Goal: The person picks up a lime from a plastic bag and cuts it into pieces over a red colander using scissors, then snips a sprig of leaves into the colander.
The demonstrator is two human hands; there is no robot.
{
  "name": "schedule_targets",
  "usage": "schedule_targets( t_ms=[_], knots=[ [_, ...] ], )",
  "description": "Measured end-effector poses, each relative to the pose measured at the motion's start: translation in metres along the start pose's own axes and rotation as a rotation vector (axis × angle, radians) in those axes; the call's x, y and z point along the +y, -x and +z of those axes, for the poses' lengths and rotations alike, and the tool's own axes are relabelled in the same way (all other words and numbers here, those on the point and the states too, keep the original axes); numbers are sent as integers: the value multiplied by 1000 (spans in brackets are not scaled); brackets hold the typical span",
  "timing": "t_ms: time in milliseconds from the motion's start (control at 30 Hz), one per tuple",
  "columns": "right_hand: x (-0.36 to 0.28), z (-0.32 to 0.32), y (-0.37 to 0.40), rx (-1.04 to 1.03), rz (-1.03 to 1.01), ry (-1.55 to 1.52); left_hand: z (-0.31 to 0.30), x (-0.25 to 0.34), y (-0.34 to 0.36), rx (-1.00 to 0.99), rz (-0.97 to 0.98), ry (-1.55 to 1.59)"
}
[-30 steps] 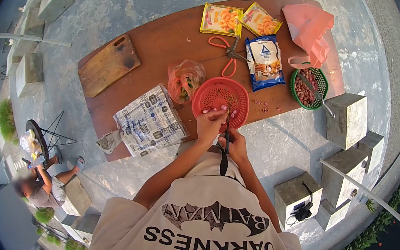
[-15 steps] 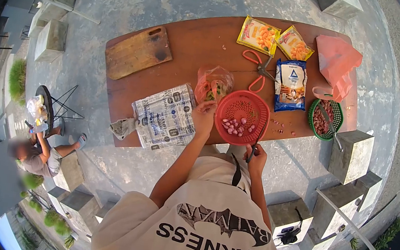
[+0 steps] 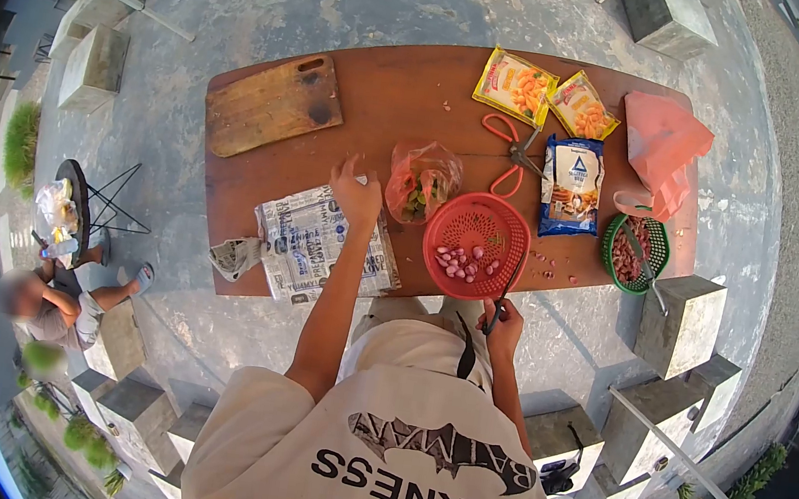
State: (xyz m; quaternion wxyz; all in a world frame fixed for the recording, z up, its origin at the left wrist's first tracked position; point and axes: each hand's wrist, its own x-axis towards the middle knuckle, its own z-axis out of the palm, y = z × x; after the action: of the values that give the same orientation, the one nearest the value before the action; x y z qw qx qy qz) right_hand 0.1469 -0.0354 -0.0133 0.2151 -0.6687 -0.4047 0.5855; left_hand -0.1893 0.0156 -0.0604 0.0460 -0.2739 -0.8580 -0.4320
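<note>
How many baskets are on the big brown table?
2: a rounded red plastic basket along the near edge, and a round green plastic basket farther right.

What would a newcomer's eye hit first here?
Probably the red basket at the table's near edge, with pinkish shallots in it and the right hand holding a knife at its near-right side. Next, likely the white shirt with its bold BATMAN and DARKNESS print, filling the bottom centre, and the pink bag at the table's right end.
</note>
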Motion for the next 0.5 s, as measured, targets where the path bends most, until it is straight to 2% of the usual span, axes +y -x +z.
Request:
schedule_targets(
  t_ms=[33, 67, 133, 167, 233, 367, 433, 500],
  knots=[
    [1, 0, 1, 5, 11, 3, -4, 10, 0, 113, 207, -211],
    [2, 0, 0, 12, 20, 3, -4, 13, 6, 116, 209, -206],
    [1, 0, 0, 15, 10, 22, -2, 10, 26, -548, -93, 221],
    [1, 0, 1, 13, 5, 40, 0, 3, 35, -550, -91, 224],
    [2, 2, 1, 16, -3, 33, 10, -18, 54, -906, 66, -125],
    [-1, 2, 4, 25, -13, 16, 20, -38, 69, -804, 162, -175],
    [1, 4, 5, 30, -10, 7, 20, -42, 67, -890, 56, -146],
    [3, 7, 7, 20, 5, -28, 16, -43, 65, -857, -7, -36]
  ],
)
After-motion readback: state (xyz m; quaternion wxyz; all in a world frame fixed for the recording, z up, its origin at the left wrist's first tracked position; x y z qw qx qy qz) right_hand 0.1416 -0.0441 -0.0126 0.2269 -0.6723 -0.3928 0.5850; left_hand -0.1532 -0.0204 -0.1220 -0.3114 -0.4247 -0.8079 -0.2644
